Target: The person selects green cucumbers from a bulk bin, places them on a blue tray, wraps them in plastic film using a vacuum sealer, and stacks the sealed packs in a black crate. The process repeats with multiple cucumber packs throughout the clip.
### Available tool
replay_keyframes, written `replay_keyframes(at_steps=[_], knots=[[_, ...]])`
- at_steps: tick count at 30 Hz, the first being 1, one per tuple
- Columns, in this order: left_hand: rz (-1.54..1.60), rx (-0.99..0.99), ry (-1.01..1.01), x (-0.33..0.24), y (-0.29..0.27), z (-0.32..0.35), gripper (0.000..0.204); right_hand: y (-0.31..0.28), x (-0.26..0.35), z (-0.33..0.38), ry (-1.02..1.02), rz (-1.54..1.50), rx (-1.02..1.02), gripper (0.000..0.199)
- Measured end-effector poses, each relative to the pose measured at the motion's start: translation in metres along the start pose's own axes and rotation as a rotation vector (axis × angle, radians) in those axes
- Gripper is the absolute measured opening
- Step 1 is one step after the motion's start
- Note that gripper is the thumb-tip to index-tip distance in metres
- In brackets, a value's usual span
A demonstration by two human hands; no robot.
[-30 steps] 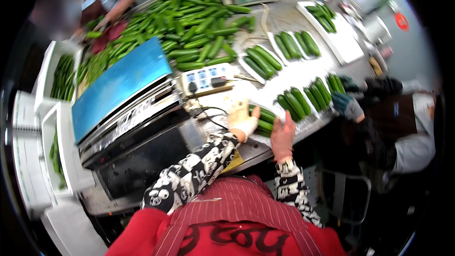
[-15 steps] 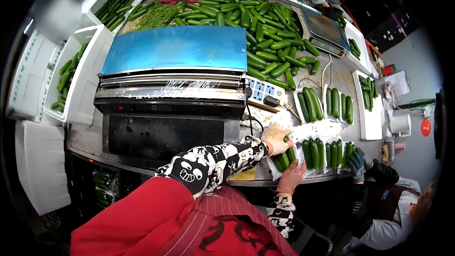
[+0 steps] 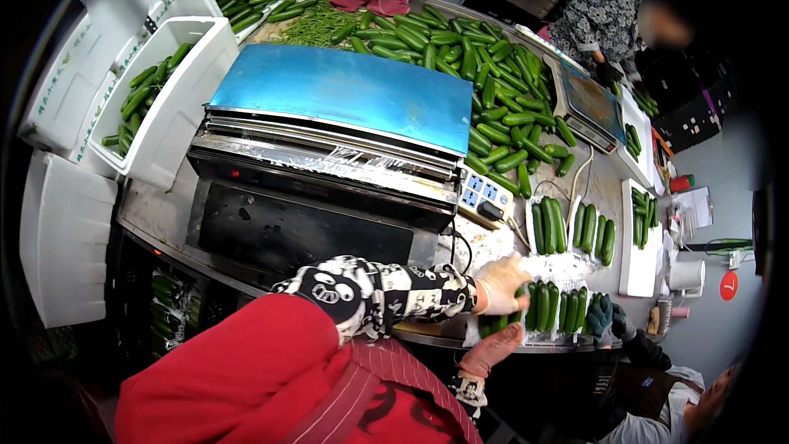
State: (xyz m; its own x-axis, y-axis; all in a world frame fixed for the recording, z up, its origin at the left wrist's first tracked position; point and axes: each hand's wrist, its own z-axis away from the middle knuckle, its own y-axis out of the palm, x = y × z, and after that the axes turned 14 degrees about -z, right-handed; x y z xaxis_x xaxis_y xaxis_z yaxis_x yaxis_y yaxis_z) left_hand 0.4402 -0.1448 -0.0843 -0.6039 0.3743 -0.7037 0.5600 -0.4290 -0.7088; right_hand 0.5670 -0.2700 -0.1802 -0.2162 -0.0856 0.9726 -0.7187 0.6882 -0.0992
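View swung left, hands (image 3: 500, 286) around cucumbers (image 3: 496, 324) at table edge (image 3: 549, 348)

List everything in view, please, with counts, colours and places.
Loose cucumbers: many, green, far half of table
Packed cucumbers: at least six packs, green, front right
Thin vegetables: one heap, green, far left
Table: one, grey, centre
Wrapping machine: one, blue and black, left of centre
Power strip: one, white, beside machine
Scale: one, grey-blue, far right
Cloth: one, red, far edge
Foam boxes: several, white, left and right
Round sign: one, red, far right
Co-workers: three, variously dressed, around table
Left hand: one, black-and-white sleeve, on nearest pack
Right hand: one, matching sleeve, at same pack
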Motion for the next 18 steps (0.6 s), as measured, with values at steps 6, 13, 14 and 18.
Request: replay_keyframes(at_steps=[6,13,14,18], knots=[[-0.028,-0.710,0.026,0.022,-0.130,0.003,0.037,0.122,0.120,-0.067,-0.106,-0.187,0.327,0.049],[-0.195,-1.077,-0.477,0.185,-0.258,0.023,0.037,0.355,0.180,-0.089,-0.461,0.175,0.815,0.059],[-0.117,-1.002,-0.571,0.211,-0.265,0.033,0.037,0.371,0.186,-0.079,-0.423,0.146,0.913,0.060],[-0.518,-0.730,-0.720,0.286,-0.256,0.054,0.039,0.406,0.175,-0.042,-0.355,0.531,0.942,0.053]])
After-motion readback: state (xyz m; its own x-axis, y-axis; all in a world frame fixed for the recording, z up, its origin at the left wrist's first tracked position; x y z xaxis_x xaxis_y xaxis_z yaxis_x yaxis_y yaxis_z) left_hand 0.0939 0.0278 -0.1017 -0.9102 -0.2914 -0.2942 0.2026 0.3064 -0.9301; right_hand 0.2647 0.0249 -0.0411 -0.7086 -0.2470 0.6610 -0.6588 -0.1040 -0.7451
